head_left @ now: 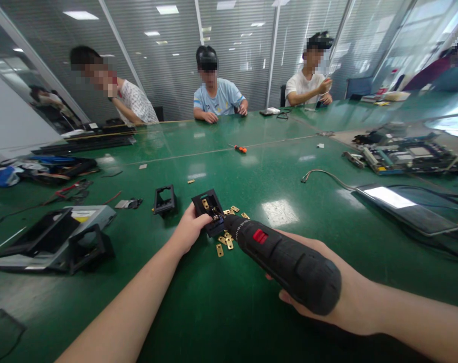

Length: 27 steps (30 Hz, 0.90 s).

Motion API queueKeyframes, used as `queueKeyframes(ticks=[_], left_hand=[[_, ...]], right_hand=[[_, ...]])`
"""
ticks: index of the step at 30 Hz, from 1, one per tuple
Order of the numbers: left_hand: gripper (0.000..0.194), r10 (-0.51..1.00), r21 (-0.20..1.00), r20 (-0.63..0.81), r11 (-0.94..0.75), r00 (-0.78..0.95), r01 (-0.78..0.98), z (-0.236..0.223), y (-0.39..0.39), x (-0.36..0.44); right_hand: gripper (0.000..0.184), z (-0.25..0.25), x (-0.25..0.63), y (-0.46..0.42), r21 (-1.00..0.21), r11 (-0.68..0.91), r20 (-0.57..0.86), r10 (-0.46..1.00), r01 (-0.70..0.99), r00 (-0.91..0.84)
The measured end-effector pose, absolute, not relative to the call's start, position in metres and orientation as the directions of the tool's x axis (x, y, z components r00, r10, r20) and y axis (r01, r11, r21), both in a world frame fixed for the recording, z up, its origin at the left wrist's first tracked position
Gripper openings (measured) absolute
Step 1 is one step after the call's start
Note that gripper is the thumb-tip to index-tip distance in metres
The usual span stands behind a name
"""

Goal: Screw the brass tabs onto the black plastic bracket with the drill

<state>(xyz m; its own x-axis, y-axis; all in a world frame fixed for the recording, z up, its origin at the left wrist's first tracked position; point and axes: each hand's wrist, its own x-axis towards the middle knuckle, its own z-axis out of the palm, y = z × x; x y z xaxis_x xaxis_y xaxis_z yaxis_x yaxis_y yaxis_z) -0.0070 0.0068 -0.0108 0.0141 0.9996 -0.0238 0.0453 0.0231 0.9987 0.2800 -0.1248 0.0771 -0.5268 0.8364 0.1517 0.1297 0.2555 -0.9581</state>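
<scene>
My left hand (pixel 189 228) is closed on the near left side of a black plastic housing (pixel 215 231), its thumb over the edge. Small brass parts show inside the housing. In my right hand (pixel 320 282) is a black cordless drill (pixel 285 262) with a red switch on top. The drill's chuck points left into the housing; its bit tip is too small to make out. Several small brass plates (pixel 220 250) with holes lie on the table beside and below the housing. Just left of it stands a similar open black frame (pixel 164 200).
An orange-handled screwdriver (pixel 241 149) lies farther back on the green table (pixel 198 312). A grey metal case (pixel 62 237) and another black frame (pixel 91 247) are on the left. A circuit board (pixel 414 154) and a lit flat device (pixel 406 206) with cables lie right. Several people sit across.
</scene>
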Motion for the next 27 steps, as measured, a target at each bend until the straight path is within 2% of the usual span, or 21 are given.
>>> queueKeyframes(ticks=[5,17,24,27], left_hand=[[0.048,0.999,0.999,-0.032,0.032,0.005,0.042,-0.0098,0.0056,-0.0056],[0.049,1.0,0.999,-0.024,0.024,0.013,0.031,-0.0087,0.0049,-0.0038],[0.048,1.0,1.0,-0.006,0.005,0.029,0.031,-0.0125,0.0072,-0.0067],[0.046,1.0,0.998,0.004,-0.005,0.027,0.06,-0.0148,0.0082,-0.0092]], right_hand=[[0.063,0.0741,0.2768,-0.1261,-0.957,0.275,0.203,0.862,0.093,-0.464],[0.074,0.076,0.2829,-0.1237,-0.935,0.317,0.186,0.816,0.156,-0.547],[0.064,0.0834,0.2789,-0.1244,-0.962,0.239,0.137,0.84,0.132,-0.524],[0.066,0.0828,0.2792,-0.1236,-0.965,0.231,0.133,0.836,0.123,-0.533]])
